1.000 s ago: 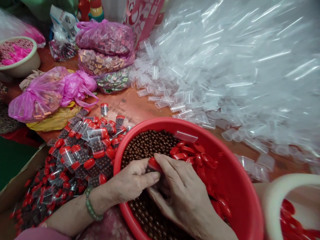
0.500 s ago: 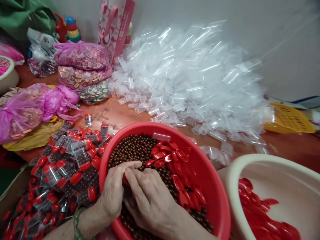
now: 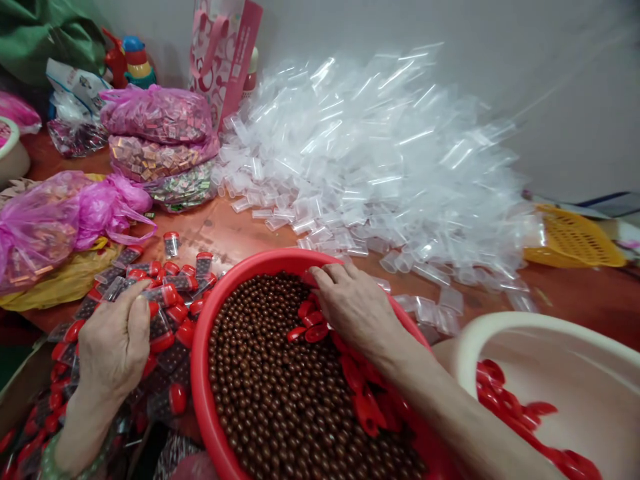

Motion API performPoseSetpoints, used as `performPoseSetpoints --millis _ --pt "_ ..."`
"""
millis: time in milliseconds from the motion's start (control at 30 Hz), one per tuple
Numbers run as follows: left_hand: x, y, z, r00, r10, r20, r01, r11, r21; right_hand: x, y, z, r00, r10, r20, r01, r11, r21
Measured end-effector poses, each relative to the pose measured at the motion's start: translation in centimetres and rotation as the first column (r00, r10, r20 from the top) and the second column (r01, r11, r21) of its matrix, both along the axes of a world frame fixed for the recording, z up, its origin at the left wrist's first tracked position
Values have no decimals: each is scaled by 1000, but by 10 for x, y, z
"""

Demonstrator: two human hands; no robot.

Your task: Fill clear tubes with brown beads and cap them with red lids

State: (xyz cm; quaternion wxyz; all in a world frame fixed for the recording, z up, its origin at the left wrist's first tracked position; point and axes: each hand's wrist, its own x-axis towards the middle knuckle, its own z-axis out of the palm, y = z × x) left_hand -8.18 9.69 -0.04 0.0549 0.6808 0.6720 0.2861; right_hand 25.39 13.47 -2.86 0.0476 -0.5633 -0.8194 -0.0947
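Right fingers inside red basin, red caps just beside.
Left fingers curled over filled containers; can't tell if either grips anything.

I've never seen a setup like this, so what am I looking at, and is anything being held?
There is no machine here: these are a person's bare hands. Every picture comes from one camera on their head, looking forward and down. On the reddish surface lie a heap of clear tubes and pink bags. The red tub contains brown beads and red caps. The left hand is over filled containers; the right reaches into the tub. I can't tell whether either holds anything.
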Motion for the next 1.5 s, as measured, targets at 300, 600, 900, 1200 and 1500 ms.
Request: performPoseSetpoints --millis 300,600,900,1200,1500 --pt "38 -5 -5 965 -264 4 261 957 130 5 2 1 985 166 -48 -171 976 -138" --pt "83 -16 -26 874 -484 39 476 871 118 -51 5 -5 918 396 -32 -376 840 -390" --pt "77 -13 -24 844 -533 -61 536 837 106 -65 2 -8 789 328 -520 -594 622 -510" --pt "86 -25 -6 732 -681 -15 665 719 -203 -45 -17 23 523 37 -851 -666 640 -382" --pt "95 -18 3 668 -444 597 687 677 -265 -24 -43 37 573 -153 -805 -426 784 -452"
